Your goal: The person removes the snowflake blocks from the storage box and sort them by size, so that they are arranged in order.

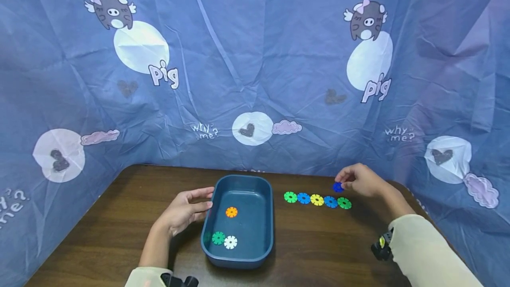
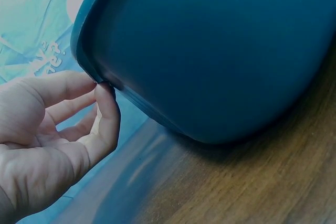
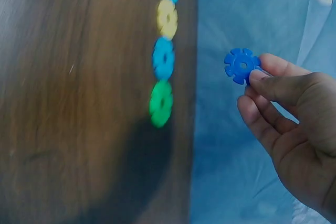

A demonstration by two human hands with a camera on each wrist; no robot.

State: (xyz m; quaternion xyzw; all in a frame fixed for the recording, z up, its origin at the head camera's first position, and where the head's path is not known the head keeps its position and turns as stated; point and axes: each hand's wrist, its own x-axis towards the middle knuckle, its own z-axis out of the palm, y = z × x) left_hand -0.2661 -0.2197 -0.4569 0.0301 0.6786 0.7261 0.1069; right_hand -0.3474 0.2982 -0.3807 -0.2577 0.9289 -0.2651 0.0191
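Note:
My right hand (image 1: 363,180) pinches a dark blue notched plastic disc (image 3: 242,66) between thumb and fingers, held above the table near its back edge. Just below and left of that hand runs a row of several flat discs: a green disc (image 1: 344,203) at the right end, then a blue disc (image 1: 330,202), a yellow disc (image 1: 317,199), another blue disc and a green one. My left hand (image 1: 185,209) grips the left rim of a deep blue-grey plastic tray (image 2: 210,66) with thumb and finger. Inside lie an orange disc (image 1: 231,212), a green disc (image 1: 218,238) and a white disc (image 1: 230,242).
The tray stands on a dark wooden table (image 1: 314,242), left of the row of discs. Behind the table's back edge and along both sides hangs a blue printed cloth (image 1: 215,87).

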